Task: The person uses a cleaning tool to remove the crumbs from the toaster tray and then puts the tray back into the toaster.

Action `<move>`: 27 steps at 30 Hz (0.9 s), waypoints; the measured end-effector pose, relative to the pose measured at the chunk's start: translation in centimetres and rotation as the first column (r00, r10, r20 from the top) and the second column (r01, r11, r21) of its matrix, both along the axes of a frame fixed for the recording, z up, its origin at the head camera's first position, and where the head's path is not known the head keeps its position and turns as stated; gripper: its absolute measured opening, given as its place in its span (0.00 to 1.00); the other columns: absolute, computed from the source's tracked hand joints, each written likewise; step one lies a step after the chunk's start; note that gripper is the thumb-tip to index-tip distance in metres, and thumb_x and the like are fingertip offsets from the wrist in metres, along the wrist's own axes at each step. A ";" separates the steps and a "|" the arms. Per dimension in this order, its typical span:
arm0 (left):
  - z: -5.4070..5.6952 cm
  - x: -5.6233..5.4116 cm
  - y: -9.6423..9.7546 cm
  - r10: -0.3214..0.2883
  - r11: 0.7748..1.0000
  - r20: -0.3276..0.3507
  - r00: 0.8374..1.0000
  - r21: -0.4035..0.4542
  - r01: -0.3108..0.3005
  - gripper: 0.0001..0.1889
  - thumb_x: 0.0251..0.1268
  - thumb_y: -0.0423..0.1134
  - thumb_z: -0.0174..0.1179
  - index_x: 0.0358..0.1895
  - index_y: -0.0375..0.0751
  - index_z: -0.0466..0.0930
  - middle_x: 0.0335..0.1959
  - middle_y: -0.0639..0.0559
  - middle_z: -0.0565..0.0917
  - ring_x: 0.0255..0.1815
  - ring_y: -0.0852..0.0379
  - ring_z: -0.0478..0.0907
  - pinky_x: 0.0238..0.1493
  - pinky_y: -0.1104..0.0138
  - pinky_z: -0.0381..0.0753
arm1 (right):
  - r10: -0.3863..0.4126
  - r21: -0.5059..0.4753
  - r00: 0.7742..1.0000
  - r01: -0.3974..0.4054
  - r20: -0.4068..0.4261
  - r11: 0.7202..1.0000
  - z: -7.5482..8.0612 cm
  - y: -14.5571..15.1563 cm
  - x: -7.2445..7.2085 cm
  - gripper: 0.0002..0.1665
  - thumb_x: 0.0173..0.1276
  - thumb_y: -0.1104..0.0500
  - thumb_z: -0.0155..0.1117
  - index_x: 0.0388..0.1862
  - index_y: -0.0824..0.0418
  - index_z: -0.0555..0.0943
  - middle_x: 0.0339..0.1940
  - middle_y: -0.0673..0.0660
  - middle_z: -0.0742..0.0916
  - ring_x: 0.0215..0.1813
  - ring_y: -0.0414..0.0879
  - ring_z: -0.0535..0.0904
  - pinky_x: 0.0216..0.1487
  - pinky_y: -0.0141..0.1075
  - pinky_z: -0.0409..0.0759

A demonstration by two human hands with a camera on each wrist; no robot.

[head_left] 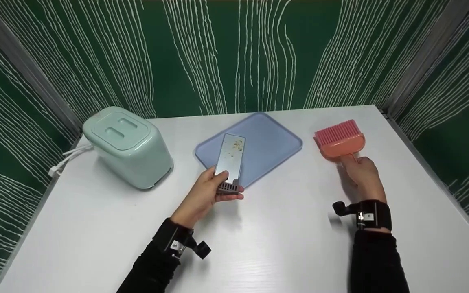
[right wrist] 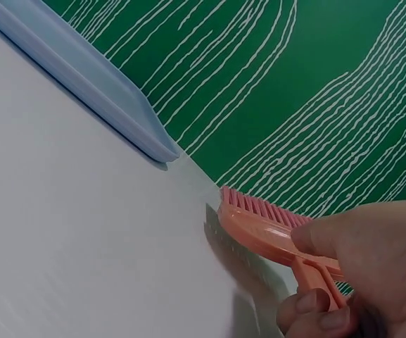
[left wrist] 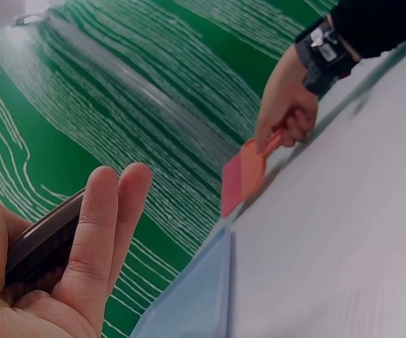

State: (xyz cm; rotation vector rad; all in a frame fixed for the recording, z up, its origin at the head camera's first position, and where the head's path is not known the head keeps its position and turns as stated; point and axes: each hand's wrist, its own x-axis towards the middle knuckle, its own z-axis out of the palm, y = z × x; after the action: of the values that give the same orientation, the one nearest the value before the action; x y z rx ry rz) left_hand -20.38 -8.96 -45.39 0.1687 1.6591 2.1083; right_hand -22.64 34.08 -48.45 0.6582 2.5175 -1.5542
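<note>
My left hand (head_left: 202,191) grips the dark slotted end of a narrow metal crumb tray (head_left: 230,156), thumb on top. Brownish-yellow crumbs (head_left: 237,145) lie on its far half. It is held over the near left part of a light blue tray (head_left: 275,140). In the left wrist view, the crumb tray (left wrist: 44,239) shows edge-on, partly hidden by the fingers. Over at the right, my right hand (head_left: 364,177) holds the handle of an orange brush (head_left: 342,147) with pink bristles (head_left: 337,132). The right wrist view shows the brush (right wrist: 259,236) tilted, slightly above the table.
A mint-green toaster (head_left: 136,156) with its lid on stands at the left of the white table (head_left: 275,240). Its white cord (head_left: 75,151) runs over the left edge. Green walls (head_left: 259,57) with white streaks enclose the back and sides.
</note>
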 end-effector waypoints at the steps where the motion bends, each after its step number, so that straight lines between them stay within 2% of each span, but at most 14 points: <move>1: 0.0 0.0 0.0 -0.001 1.000 0.000 1.000 0.001 0.001 0.26 0.90 0.38 0.43 0.83 0.37 0.59 0.43 0.36 0.89 0.38 0.48 0.94 0.47 0.64 0.93 | -0.004 -0.002 1.000 0.004 -0.002 1.000 0.0 0.0 0.0 0.43 0.79 0.28 0.49 0.60 0.68 0.69 0.54 0.60 0.74 0.59 0.56 0.71 0.56 0.44 0.76; 3: 0.0 0.0 0.0 -0.003 1.000 0.001 1.000 0.003 0.003 0.26 0.89 0.38 0.43 0.83 0.37 0.59 0.43 0.36 0.89 0.39 0.48 0.94 0.47 0.63 0.93 | 0.003 0.012 1.000 -0.003 -0.009 1.000 0.1 0.1 0.0 0.50 0.77 0.25 0.48 0.64 0.72 0.69 0.58 0.63 0.75 0.63 0.58 0.71 0.59 0.46 0.76; 5: 0.0 0.0 0.0 -0.009 1.000 0.002 1.000 0.008 0.009 0.26 0.90 0.38 0.43 0.83 0.36 0.58 0.44 0.35 0.88 0.40 0.48 0.93 0.48 0.63 0.93 | 0.013 0.062 0.999 -0.011 -0.029 0.998 0.1 0.1 -0.1 0.51 0.77 0.23 0.47 0.60 0.73 0.71 0.55 0.64 0.77 0.61 0.58 0.72 0.57 0.45 0.75; 8: 0.1 0.0 -0.1 -0.013 1.000 0.006 1.000 0.014 0.013 0.27 0.90 0.37 0.42 0.84 0.37 0.57 0.45 0.35 0.87 0.41 0.49 0.93 0.48 0.63 0.93 | -0.007 0.145 0.996 0.019 -0.084 0.989 0.2 0.0 -0.5 0.45 0.76 0.23 0.48 0.47 0.67 0.74 0.41 0.58 0.79 0.50 0.55 0.75 0.47 0.42 0.76; 10: 0.1 0.0 -0.1 -0.017 1.000 0.007 1.000 0.019 0.017 0.27 0.90 0.37 0.42 0.85 0.39 0.55 0.47 0.33 0.86 0.42 0.48 0.93 0.49 0.63 0.93 | -0.043 0.181 0.991 0.065 -0.126 0.981 0.3 -0.2 -0.7 0.41 0.75 0.23 0.52 0.38 0.62 0.73 0.31 0.52 0.77 0.42 0.52 0.73 0.41 0.40 0.73; 13: 0.0 -0.1 -0.3 -0.021 1.000 0.008 1.000 0.021 0.021 0.27 0.90 0.37 0.42 0.84 0.42 0.56 0.52 0.28 0.84 0.43 0.48 0.93 0.48 0.62 0.93 | -0.086 0.183 0.981 0.119 -0.176 0.976 0.6 -0.6 -1.0 0.40 0.72 0.23 0.57 0.33 0.59 0.73 0.24 0.46 0.76 0.36 0.50 0.73 0.37 0.40 0.72; 17: -0.1 -0.2 -0.6 -0.028 0.999 0.014 1.000 0.019 0.028 0.24 0.90 0.37 0.43 0.81 0.44 0.58 0.58 0.21 0.81 0.42 0.47 0.93 0.47 0.63 0.93 | -0.105 0.185 0.970 0.147 -0.221 0.972 1.0 -1.1 -1.2 0.40 0.69 0.22 0.62 0.29 0.58 0.74 0.20 0.44 0.75 0.34 0.48 0.72 0.35 0.40 0.70; 21: -0.2 -0.5 -0.7 -0.035 0.999 0.015 0.999 0.018 0.035 0.23 0.90 0.37 0.43 0.81 0.45 0.58 0.54 0.25 0.86 0.42 0.46 0.94 0.47 0.63 0.93 | -0.127 0.176 0.962 0.173 -0.242 0.969 1.5 -1.5 -1.4 0.40 0.66 0.21 0.65 0.23 0.56 0.73 0.16 0.42 0.71 0.28 0.45 0.68 0.28 0.39 0.65; 25: -0.4 -0.6 -0.9 -0.041 0.999 0.009 0.999 0.020 0.041 0.25 0.90 0.36 0.42 0.83 0.46 0.56 0.49 0.30 0.90 0.41 0.46 0.95 0.47 0.63 0.93 | -0.119 0.165 0.962 0.162 -0.245 0.973 2.2 -2.2 -1.4 0.40 0.63 0.19 0.66 0.19 0.54 0.80 0.13 0.41 0.69 0.24 0.44 0.65 0.25 0.39 0.61; 27: -0.4 -0.7 -1.1 -0.041 0.999 0.004 0.999 0.011 0.041 0.25 0.90 0.35 0.41 0.82 0.46 0.56 0.49 0.31 0.90 0.40 0.47 0.95 0.45 0.64 0.93 | -0.103 0.168 0.963 0.148 -0.251 0.975 2.6 -2.7 -1.4 0.40 0.63 0.18 0.66 0.20 0.53 0.84 0.12 0.41 0.72 0.26 0.45 0.67 0.26 0.40 0.63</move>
State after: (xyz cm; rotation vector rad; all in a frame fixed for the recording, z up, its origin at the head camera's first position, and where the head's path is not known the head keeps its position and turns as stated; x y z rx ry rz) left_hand -21.10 -10.02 -45.84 0.1997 1.6278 2.0866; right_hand -24.06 31.36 -45.87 0.7040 2.8805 -1.5350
